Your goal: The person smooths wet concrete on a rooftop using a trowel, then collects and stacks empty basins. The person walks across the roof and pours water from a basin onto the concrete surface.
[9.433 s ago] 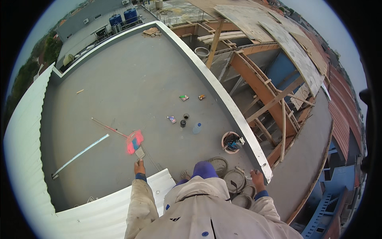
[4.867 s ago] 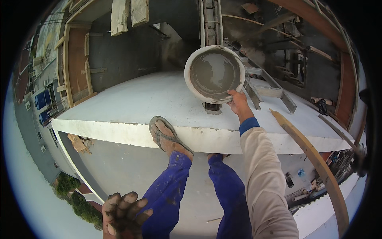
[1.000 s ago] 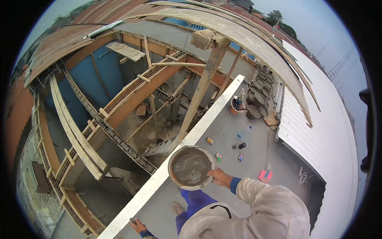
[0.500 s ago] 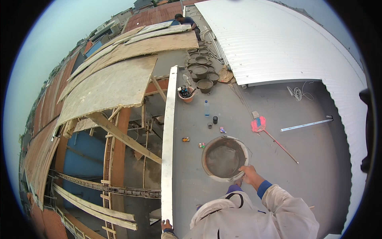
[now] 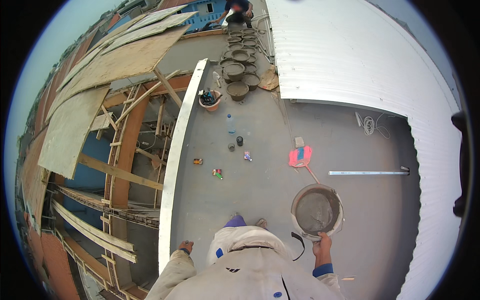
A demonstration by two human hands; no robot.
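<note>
My right hand grips the near rim of a dark bucket with a greyish mortar mix in it, out to the right of my body. The mortar looks wet and fills part of the bucket. My left hand hangs at my left side, fingers curled and with nothing visible in it. It is apart from the white-topped low wall, which runs beside it. My feet show below my jacket on the grey floor.
Several mortar-filled buckets stand at the far end, where a person crouches. An orange tool bucket, a bottle, a cup, small packets and a pink flat tool lie about. Left of the wall, wooden framing drops away.
The mortar bucket has moved right in my right hand. My left hand has come off the white wall top. My view has turned, and the far person now faces this way.
</note>
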